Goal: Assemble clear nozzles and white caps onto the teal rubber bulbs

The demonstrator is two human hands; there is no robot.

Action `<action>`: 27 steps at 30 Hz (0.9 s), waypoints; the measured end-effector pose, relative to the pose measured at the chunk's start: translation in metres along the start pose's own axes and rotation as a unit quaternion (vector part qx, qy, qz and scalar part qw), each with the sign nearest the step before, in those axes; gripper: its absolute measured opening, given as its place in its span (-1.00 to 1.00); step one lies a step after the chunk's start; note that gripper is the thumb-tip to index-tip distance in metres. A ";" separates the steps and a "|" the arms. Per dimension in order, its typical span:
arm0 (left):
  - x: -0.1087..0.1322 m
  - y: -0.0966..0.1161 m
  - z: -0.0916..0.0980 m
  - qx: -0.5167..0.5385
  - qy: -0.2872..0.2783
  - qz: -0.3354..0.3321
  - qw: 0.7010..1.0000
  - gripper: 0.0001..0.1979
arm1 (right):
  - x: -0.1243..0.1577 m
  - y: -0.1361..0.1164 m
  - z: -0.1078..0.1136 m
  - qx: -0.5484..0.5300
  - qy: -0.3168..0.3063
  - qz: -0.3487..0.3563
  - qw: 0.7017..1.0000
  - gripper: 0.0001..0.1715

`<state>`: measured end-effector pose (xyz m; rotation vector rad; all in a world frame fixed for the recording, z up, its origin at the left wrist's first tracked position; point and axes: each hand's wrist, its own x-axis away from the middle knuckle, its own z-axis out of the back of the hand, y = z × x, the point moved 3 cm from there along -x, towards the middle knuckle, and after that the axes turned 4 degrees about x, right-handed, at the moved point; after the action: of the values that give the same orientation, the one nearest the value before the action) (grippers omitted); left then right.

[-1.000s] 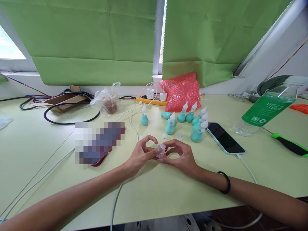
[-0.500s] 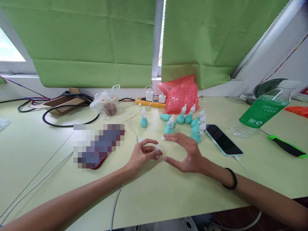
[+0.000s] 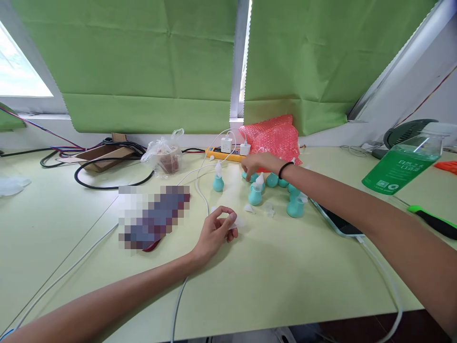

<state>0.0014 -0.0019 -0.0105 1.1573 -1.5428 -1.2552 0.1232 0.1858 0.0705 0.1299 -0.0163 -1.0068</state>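
Observation:
My left hand point(image 3: 219, 231) is closed in a pinch on a small translucent plastic piece point(image 3: 240, 222), mostly hidden by the fingers. Farther back, my right hand point(image 3: 257, 164) reaches down with curled fingers around a teal bulb point(image 3: 253, 177) lying at the rear of the group. Just in front of it stands a teal nasal aspirator point(image 3: 255, 195) with a translucent tip; another aspirator point(image 3: 218, 182) stands apart to the left. Several more, including a front one point(image 3: 295, 207), are partly covered by my right forearm. A clear plastic piece point(image 3: 269, 209) and a white scrap point(image 3: 249, 208) lie between my hands.
A blurred-out phone point(image 3: 153, 219) lies left of my left hand, and another phone point(image 3: 337, 221) lies under my right forearm. Behind are a yellow power strip point(image 3: 224, 155), red bubble wrap point(image 3: 274, 138) and bagged tape point(image 3: 167, 159). A green-labelled bottle point(image 3: 400, 166) and screwdriver point(image 3: 432, 221) are at right.
My right hand has moved away from my left hand, back to the lying teal bulb. The clear piece on the table now shows. My left hand keeps its pinch, slightly turned.

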 end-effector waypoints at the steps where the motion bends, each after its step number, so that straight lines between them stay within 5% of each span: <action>1: 0.000 0.000 0.000 -0.001 -0.001 -0.006 1.000 -0.75 | -0.003 -0.001 -0.006 0.004 -0.027 -0.001 1.000 -0.70; 4: 0.000 -0.001 0.000 -0.007 -0.009 -0.024 1.000 -0.74 | -0.003 0.004 -0.006 0.008 -0.089 0.004 0.996 -0.61; 7: 0.001 0.000 0.000 0.009 -0.011 -0.035 0.999 -0.73 | 0.012 0.011 0.025 -0.004 -0.045 0.027 0.999 -0.58; 10: 0.003 0.004 0.001 0.008 -0.002 -0.055 0.998 -0.71 | 0.053 0.001 0.065 -0.038 0.182 0.084 0.979 -0.63; 12: 0.003 0.006 0.001 -0.002 0.001 -0.063 0.998 -0.75 | 0.093 -0.015 0.071 -0.098 0.267 0.077 0.955 -0.65; 17: 0.003 0.008 0.002 0.013 0.001 -0.058 0.998 -0.75 | 0.176 -0.070 0.002 -0.254 0.280 0.096 0.921 -0.66; 21: 0.002 0.005 -0.001 0.041 -0.045 -0.018 0.998 -0.79 | 0.185 -0.090 -0.054 -0.331 0.230 0.050 0.914 -0.64; 27: -0.003 0.003 0.001 0.064 -0.090 0.005 0.994 -0.83 | 0.177 -0.083 -0.057 -0.389 0.238 -0.025 0.890 -0.78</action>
<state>0.0004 0.0016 -0.0083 1.1397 -1.7832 -1.2983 0.1521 -0.0014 -0.0044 -0.3661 0.8393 -0.9441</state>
